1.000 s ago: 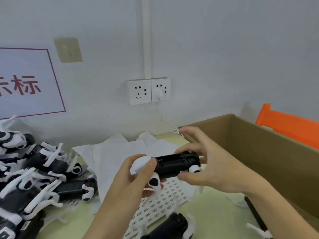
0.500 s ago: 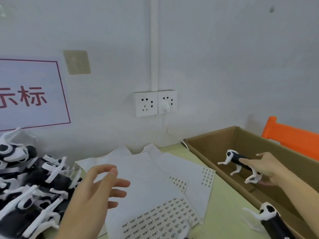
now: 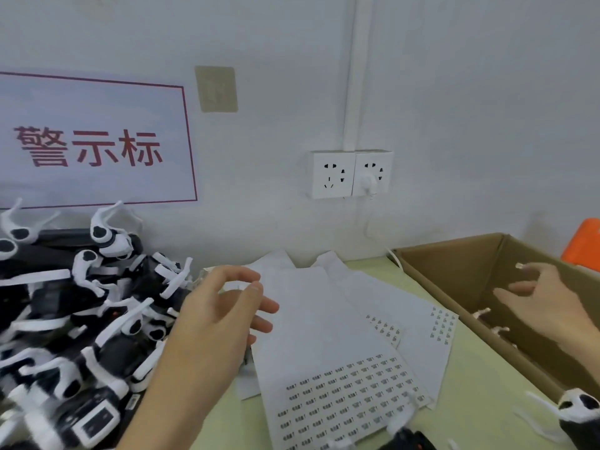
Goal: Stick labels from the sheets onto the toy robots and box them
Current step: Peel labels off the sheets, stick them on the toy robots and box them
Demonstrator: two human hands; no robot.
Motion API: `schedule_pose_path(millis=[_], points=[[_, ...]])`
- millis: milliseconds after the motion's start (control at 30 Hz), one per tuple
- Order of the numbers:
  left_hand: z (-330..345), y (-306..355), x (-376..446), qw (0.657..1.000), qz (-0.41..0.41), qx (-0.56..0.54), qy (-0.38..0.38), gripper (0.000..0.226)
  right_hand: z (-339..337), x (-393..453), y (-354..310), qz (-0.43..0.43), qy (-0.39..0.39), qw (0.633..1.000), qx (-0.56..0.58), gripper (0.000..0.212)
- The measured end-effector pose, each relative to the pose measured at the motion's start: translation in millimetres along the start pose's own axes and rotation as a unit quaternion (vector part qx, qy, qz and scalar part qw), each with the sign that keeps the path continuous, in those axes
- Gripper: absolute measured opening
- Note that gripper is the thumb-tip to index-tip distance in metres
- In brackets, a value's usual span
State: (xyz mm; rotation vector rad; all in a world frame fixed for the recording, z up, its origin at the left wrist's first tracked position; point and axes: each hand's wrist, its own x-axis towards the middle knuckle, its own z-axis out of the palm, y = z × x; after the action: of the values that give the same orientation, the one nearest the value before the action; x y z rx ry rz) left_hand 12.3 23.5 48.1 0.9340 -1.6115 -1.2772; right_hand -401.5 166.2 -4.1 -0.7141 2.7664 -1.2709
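Hands both loose and holding nothing: left hand (image 3: 224, 306) at centre should take one toy robot cleanly from the pile (image 3: 87, 319) at lower left, right hand (image 3: 539, 297) over the box (image 3: 454, 254) at right, label sheets (image 3: 341, 384) between.

Packing workshop bench: heaped toy robots (image 3: 81, 319), label sheets (image 3: 341, 394), cardboard box (image 3: 454, 254).

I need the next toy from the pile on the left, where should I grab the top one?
Probably its black body, from above with the left hand. The white legs stick up thin and tangle with neighbours, so the wider body looks the firmer grip.
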Motion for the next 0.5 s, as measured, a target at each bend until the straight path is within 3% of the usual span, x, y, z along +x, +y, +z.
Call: schedule_pose_path(millis=[100,200,267,333,367,467,500], points=[[-3,3,-3,1.000,0.011,0.023,-0.018,0.011,-6,-56,-57,-0.174,-0.104,0.977,0.060,0.050],[-7,7,-5,0.998,0.019,0.040,-0.037,0.012,-13,-128,-87,-0.273,-0.320,0.906,0.043,0.064],[-10,9,-6,0.998,0.024,0.038,-0.046,0.011,2,-159,-103,-0.247,-0.462,0.851,0.011,0.071],[-11,12,-7,0.998,0.028,0.032,-0.050,0.012,43,-181,-113,-0.149,-0.561,0.814,-0.011,0.051],[-12,14,-8,0.998,0.029,0.029,-0.053,0.012,55,-195,-101,-0.163,-0.611,0.774,-0.016,0.047],[-12,17,-9,0.998,0.031,0.023,-0.057,0.014,88,-213,-81,-0.196,-0.652,0.729,-0.074,0.051],[-12,17,-9,0.998,0.030,0.025,-0.058,0.016,100,-220,-83,-0.190,-0.641,0.740,-0.067,0.053]])
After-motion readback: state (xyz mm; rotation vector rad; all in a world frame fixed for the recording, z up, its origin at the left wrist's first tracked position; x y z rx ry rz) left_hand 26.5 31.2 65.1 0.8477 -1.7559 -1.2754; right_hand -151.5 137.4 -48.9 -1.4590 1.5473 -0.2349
